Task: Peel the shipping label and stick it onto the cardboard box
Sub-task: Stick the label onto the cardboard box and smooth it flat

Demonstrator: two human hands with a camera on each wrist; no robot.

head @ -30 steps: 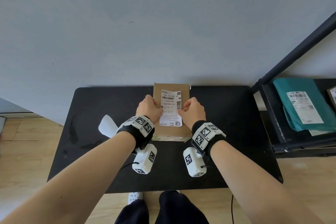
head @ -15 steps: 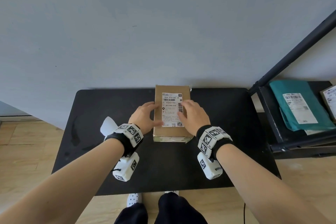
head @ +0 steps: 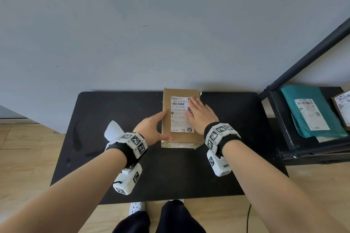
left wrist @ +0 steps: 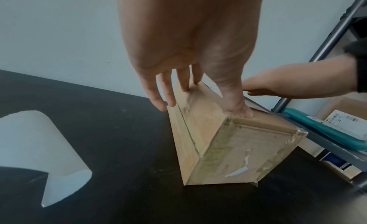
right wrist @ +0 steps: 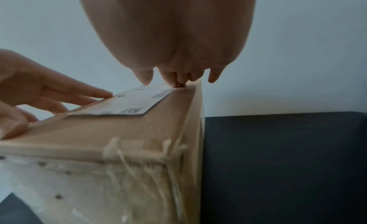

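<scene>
Shipping label lies stuck atop the cardboard box; our right hand presses it flat-fingered, left hand braces the box's side, fingers straight; thin, limp paper, probably best smoothed outward from its middle.

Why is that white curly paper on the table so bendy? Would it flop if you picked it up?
Probably. The white backing paper curls up off the black table unaided, so it looks thin and floppy. It seems very light, and its glossy look suggests a slippery surface.

I seem to be in a parcel-packing room: labelled teal plastic mailer bags fill a black metal shelf.
</scene>
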